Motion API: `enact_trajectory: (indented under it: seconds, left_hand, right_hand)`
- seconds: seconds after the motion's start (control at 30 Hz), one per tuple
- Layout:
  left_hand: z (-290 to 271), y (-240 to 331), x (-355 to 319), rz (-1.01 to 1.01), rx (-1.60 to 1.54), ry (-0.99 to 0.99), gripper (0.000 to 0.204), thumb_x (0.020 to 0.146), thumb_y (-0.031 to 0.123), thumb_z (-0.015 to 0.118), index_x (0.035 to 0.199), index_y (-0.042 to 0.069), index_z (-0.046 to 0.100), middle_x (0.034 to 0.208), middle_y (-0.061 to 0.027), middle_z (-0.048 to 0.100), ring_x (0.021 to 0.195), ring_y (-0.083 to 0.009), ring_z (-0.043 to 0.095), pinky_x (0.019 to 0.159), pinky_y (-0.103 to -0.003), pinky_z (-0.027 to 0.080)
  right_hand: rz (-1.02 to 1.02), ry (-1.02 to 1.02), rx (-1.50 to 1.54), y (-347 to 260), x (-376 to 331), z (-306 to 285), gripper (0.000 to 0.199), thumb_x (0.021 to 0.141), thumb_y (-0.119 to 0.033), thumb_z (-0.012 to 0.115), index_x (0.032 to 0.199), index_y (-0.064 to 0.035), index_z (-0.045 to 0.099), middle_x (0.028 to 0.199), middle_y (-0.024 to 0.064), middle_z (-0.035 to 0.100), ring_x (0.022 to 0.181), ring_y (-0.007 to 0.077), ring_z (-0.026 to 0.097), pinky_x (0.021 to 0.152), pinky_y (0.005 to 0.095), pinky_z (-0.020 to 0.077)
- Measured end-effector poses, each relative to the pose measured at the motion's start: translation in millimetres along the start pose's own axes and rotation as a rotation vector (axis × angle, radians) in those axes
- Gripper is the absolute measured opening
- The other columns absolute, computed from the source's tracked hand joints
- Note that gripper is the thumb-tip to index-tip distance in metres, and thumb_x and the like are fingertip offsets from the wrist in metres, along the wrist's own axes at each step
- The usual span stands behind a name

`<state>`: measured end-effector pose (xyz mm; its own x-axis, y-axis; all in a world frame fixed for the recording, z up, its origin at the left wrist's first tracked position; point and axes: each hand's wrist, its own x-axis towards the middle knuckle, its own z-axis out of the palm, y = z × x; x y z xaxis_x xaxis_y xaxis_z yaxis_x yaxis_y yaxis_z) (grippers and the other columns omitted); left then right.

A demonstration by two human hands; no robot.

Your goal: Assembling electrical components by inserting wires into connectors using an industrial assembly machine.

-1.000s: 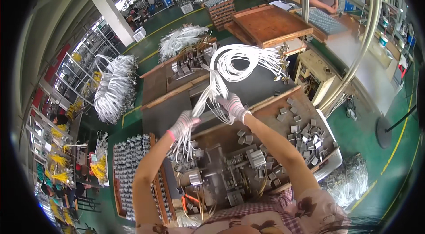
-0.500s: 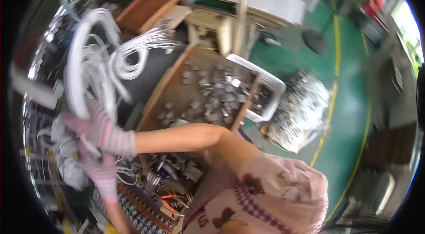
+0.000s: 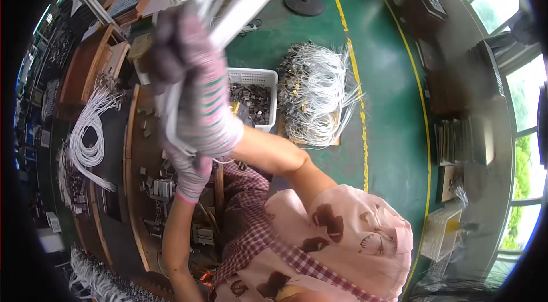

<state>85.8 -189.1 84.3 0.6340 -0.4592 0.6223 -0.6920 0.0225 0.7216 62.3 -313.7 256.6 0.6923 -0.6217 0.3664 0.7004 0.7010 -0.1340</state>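
Observation:
A bundle of white cables is held up in front of me, running past the top edge of the view and blurred by motion. My right hand, in a striped knit glove with dark fingertips, is closed round it. Just below and behind is my left hand, gloved alike, closed at the bundle's lower end; its fingers are partly covered by the right hand. Under both hands lies a wood-edged work tray with small grey metal pieces in it.
A tied coil of white cables lies on the bench to the left. Beyond my right forearm, a white plastic basket holds small dark parts. A large heap of white cables and a round black stand base are on the green floor.
My view has swung to the right. Both hands have carried the cable bundle from the far left, across the work tray, to the basket side, and lifted it.

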Motion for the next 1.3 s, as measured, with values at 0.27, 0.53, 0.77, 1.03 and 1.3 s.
enact_trajectory:
  seconds: [0.27,0.53,0.77,1.03,1.3]
  left_hand:
    - [5.8,28.5,-12.9,0.116,0.345,-0.338,0.063,0.089,0.035,0.062,0.135,0.001,0.039,0.136,-0.0186,0.036,0.125,-0.0342,0.040,0.106,-0.045,0.033]
    - [-24.6,-10.1,-63.1,-0.294,0.370,-0.312,0.057,0.079,0.010,0.067,0.131,0.004,0.045,0.137,-0.0182,0.036,0.126,-0.0332,0.041,0.103,-0.041,0.040]
    - [-28.5,-27.2,-76.3,-0.394,0.378,-0.373,0.052,0.081,0.014,0.065,0.129,0.004,0.047,0.134,-0.0167,0.041,0.127,-0.0333,0.040,0.109,-0.045,0.030]
    - [-20.0,-31.4,-72.6,-0.517,0.358,-0.416,0.051,0.083,0.013,0.063,0.129,0.002,0.046,0.136,-0.0163,0.038,0.124,-0.0307,0.043,0.107,-0.042,0.035]
    - [-3.2,-40.2,-86.5,-0.533,0.335,-0.485,0.053,0.080,0.013,0.064,0.129,0.002,0.047,0.134,-0.0179,0.039,0.126,-0.0343,0.040,0.109,-0.046,0.031]
  right_hand:
    - [-0.006,0.411,-0.334,-165.9,-4.6,-157.9,0.030,0.089,-0.039,0.068,0.087,-0.0116,0.056,0.069,-0.0032,0.046,0.066,0.0145,0.047,0.072,0.0302,0.0447]
    - [-0.044,1.076,-0.472,-162.3,-95.0,-324.8,0.021,0.088,-0.027,0.071,0.090,-0.0137,0.055,0.073,-0.0019,0.051,0.065,0.0135,0.052,0.067,0.0306,0.0476]
    - [-0.358,1.139,-0.328,-200.6,-146.5,-477.3,0.016,0.090,-0.021,0.064,0.084,-0.0118,0.052,0.062,-0.0019,0.039,0.056,0.0136,0.039,0.060,0.0313,0.0412]
    - [-0.374,1.211,-0.584,-170.6,-141.4,-537.7,0.060,0.084,-0.029,0.076,0.134,-0.0118,0.047,0.105,0.0016,0.060,0.081,0.0200,0.053,0.078,0.0386,0.0458]
    - [0.489,1.478,-0.316,-170.7,-272.9,-675.7,0.108,0.067,-0.058,0.080,0.151,-0.0302,0.019,0.156,0.0084,0.024,0.138,0.0366,0.026,0.106,0.0615,0.0254]
